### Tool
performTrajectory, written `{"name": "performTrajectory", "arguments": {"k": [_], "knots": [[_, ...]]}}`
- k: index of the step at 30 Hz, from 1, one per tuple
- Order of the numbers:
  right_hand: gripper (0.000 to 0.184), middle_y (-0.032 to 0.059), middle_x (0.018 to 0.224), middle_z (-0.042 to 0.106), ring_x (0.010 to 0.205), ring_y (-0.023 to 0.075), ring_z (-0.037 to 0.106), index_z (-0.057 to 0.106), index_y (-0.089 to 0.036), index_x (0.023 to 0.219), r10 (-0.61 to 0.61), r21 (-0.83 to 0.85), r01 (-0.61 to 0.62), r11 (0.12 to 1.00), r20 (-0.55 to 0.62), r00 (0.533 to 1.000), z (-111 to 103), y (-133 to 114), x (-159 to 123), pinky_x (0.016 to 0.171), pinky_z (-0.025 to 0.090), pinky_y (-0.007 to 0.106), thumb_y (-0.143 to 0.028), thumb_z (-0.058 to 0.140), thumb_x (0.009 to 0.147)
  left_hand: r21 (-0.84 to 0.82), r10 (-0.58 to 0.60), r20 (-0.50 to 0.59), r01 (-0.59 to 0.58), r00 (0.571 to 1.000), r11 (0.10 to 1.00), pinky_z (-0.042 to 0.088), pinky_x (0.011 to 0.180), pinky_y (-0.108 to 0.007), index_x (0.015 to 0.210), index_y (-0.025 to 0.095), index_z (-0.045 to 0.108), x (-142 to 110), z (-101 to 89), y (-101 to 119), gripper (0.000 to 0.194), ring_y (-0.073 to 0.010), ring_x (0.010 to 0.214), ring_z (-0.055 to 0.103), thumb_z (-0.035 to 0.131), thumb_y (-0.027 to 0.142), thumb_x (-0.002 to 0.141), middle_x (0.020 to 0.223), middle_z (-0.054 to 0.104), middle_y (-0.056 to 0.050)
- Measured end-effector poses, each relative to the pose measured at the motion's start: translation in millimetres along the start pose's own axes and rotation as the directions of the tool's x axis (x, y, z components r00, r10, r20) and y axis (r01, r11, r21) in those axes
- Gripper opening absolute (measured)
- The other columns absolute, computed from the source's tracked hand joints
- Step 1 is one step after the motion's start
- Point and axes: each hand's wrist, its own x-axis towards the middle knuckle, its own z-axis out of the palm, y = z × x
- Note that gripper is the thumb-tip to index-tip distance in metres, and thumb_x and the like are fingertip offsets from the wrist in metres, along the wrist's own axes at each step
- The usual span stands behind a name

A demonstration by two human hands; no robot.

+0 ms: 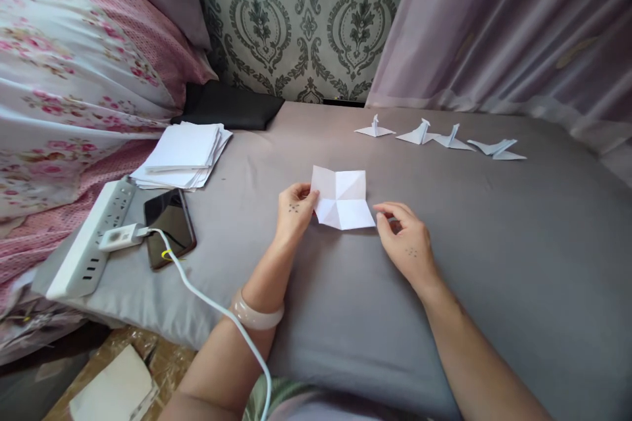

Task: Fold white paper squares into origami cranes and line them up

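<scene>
- Your left hand (295, 208) pinches the left edge of the creased paper square (342, 198), anchoring it flat on the grey bed (494, 243).
- Your right hand (405, 237), fingers loosely curled and holding nothing, rests just beside the square's right corner.
- Finished paper birds (439, 137) line the far side, clear of your hands; the paper stack (184, 152) waits at your left.

Soft daylight from right, sharp centre, edges warped.

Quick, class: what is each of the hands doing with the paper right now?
Left hand: closed, pinching the left edge of the creased paper square.
Right hand: loosely curled beside the paper's right corner; contact cannot be told.
</scene>
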Motion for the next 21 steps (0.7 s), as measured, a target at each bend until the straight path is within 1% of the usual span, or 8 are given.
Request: {"name": "performTrajectory", "arguments": {"k": [3,5,7,9,12,14,17,21], "knots": [[0.025,0.0064,0.101,0.067,0.090,0.0187,0.063,0.069,-0.020,0.098,-0.110,-0.084,0.122,0.989,0.135,0.985,-0.3,-3.1,-4.2,0.078,0.052,0.033,-0.017,0.047,0.085,0.134,0.021,-0.006,-0.020,1.000,0.991,0.047,0.061,-0.026,0.099,0.010,0.065,3.0,-2.5,-4.7,0.026,-0.0150,0.065,0.061,0.060,0.023,0.077,0.089,0.068,-0.009],[0.030,0.0075,0.101,0.065,0.094,0.0211,0.061,0.069,-0.021,0.102,-0.135,-0.188,0.175,0.966,0.209,0.969,0.2,-0.7,-6.4,0.083,0.051,0.037,-0.014,0.045,0.085,0.321,0.179,-0.069,-0.148,0.981,0.936,0.050,0.072,-0.031,0.111,0.011,0.060,2.6,-4.3,-4.9,0.035,-0.0195,0.081,0.063,0.061,0.024,0.078,0.106,0.064,-0.014],[0.033,0.0087,0.101,0.064,0.096,0.0231,0.059,0.070,-0.020,0.104,-0.140,-0.272,0.210,0.939,0.257,0.956,0.3,3.9,-7.0,0.085,0.050,0.039,-0.012,0.044,0.084,0.533,0.423,-0.079,-0.321,0.903,0.783,0.046,0.087,-0.038,0.117,0.014,0.058,-0.6,-5.4,-1.8,0.039,-0.0255,0.103,0.058,0.063,0.027,0.080,0.122,0.057,-0.017],[0.036,0.0088,0.102,0.063,0.097,0.0232,0.059,0.070,-0.020,0.104,-0.135,-0.300,0.223,0.928,0.288,0.948,-1.0,7.9,-5.6,0.087,0.050,0.039,-0.011,0.043,0.082,0.658,0.565,0.080,-0.469,0.821,0.589,0.038,0.097,-0.042,0.111,0.018,0.061,-6.0,-4.8,2.7,0.030,-0.0278,0.114,0.051,0.062,0.031,0.084,0.124,0.057,-0.014],[0.038,0.0077,0.104,0.063,0.096,0.0210,0.060,0.068,-0.021,0.108,-0.107,-0.276,0.198,0.941,0.311,0.944,-5.5,9.1,-1.3,0.086,0.050,0.036,-0.010,0.044,0.081,0.643,0.464,0.462,-0.646,0.756,0.412,0.036,0.095,-0.042,0.101,0.021,0.065,-14.8,-0.6,5.2,0.020,-0.0256,0.107,0.055,0.059,0.035,0.088,0.110,0.066,-0.009],[0.041,0.0068,0.104,0.064,0.091,0.0191,0.061,0.065,-0.022,0.113,-0.070,-0.253,0.157,0.955,0.320,0.945,-9.7,7.1,1.8,0.083,0.051,0.034,-0.009,0.045,0.080,0.612,0.349,0.610,-0.703,0.711,0.363,0.038,0.092,-0.040,0.101,0.020,0.066,-17.8,3.0,1.9,0.020,-0.0256,0.105,0.056,0.061,0.034,0.087,0.110,0.067,-0.009],[0.047,0.0058,0.103,0.065,0.087,0.0174,0.062,0.059,-0.022,0.121,-0.032,-0.241,0.121,0.963,0.344,0.939,-15.1,3.2,4.6,0.080,0.051,0.031,-0.008,0.044,0.080,0.598,0.264,0.687,-0.733,0.677,0.323,0.041,0.089,-0.040,0.103,0.018,0.066,-16.8,6.5,-6.4,0.023,-0.0265,0.104,0.056,0.063,0.033,0.085,0.113,0.065,-0.010],[0.048,0.0056,0.104,0.062,0.093,0.0178,0.060,0.060,-0.025,0.124,-0.057,-0.236,0.160,0.959,0.392,0.918,-16.4,3.1,4.6,0.083,0.050,0.032,-0.007,0.042,0.082,0.585,0.271,0.711,-0.760,0.649,0.282,0.043,0.087,-0.039,0.104,0.018,0.067,-12.3,6.6,-12.4,0.024,-0.0257,0.100,0.056,0.060,0.034,0.088,0.112,0.064,-0.009]]}}
